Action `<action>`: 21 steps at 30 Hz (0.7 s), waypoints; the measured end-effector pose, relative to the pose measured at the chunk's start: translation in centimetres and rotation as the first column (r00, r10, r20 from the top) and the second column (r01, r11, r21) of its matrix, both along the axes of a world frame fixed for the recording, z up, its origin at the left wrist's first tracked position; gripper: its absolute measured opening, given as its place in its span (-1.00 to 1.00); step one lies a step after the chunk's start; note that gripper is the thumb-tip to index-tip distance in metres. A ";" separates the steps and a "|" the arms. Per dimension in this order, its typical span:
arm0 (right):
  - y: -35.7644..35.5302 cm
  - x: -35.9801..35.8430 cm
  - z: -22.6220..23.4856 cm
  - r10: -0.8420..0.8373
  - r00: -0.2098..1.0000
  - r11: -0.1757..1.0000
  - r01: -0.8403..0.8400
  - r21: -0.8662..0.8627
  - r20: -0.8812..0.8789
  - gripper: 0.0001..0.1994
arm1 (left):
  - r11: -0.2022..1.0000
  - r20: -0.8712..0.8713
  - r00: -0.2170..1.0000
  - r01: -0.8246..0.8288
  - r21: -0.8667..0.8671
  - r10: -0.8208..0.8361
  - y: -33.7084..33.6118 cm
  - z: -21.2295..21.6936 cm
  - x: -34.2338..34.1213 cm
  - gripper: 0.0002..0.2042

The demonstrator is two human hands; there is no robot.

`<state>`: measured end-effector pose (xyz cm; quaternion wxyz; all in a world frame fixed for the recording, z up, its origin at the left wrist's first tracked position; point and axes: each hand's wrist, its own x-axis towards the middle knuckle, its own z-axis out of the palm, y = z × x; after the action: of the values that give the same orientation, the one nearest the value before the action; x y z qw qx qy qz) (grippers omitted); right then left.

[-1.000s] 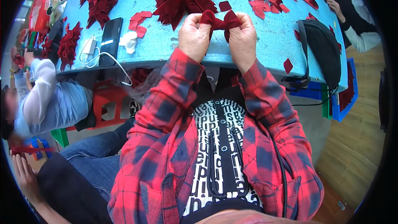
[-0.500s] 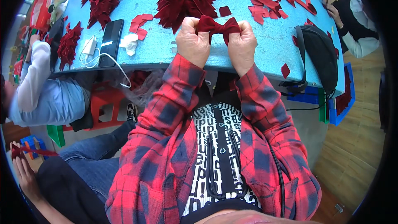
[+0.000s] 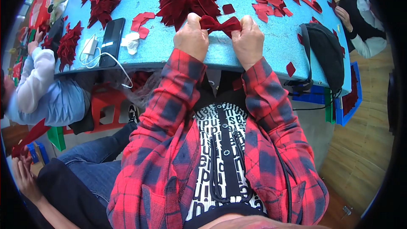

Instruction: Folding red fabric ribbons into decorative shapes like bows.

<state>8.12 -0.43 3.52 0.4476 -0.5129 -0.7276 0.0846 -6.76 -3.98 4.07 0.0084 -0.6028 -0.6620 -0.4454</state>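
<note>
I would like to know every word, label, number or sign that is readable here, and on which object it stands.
Patterned shirt: rows of large black letters on white, clear enough to see, but I do not copy the wording.
Red object at upper left: pale markings, too small and blurred to read.
Phone: light marks on the dark screen, too small to read.
Dark red bow in both hands: no text visible.

Bright, fairly even light — blue tabletop point(image 3: 153, 46) fisheye-bowed — corners black.
</note>
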 end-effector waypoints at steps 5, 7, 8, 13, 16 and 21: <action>-0.3 0.4 -0.2 0.024 0.957 0.998 -0.037 0.041 0.288 -0.73 | 0.995 -0.204 0.978 0.028 -0.094 -0.047 -0.1 -0.5 -0.9 -0.75; -0.2 0.5 -0.5 0.040 0.925 0.999 -0.047 0.009 0.378 -0.70 | 0.985 -0.295 0.952 0.028 -0.172 -0.078 0.1 -0.5 -1.1 -0.69; -0.1 0.6 -0.7 0.040 0.925 0.999 -0.046 0.008 0.378 -0.70 | 0.985 -0.295 0.952 0.028 -0.173 -0.079 0.3 -0.6 -1.1 -0.69; 0.2 1.0 -1.8 0.038 0.940 0.998 -0.050 0.028 0.338 -0.71 | 0.983 -0.219 0.974 0.023 -0.184 -0.063 0.6 -1.7 -1.1 -0.75; -0.2 1.3 -1.7 0.057 0.967 0.996 -0.072 0.052 0.249 -0.72 | 0.988 -0.034 0.998 0.038 -0.147 -0.044 0.4 -1.8 -0.9 -0.75; -0.9 1.3 -0.7 0.101 0.992 0.994 -0.104 -0.036 -0.076 -0.76 | 0.990 0.478 0.871 0.142 -0.014 -0.119 0.2 -2.4 0.6 -0.73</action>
<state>9.38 -1.28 2.85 0.4590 -0.4801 -0.7341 0.1411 -6.21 -3.76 1.71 -0.1989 -0.5184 -0.6121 -0.5630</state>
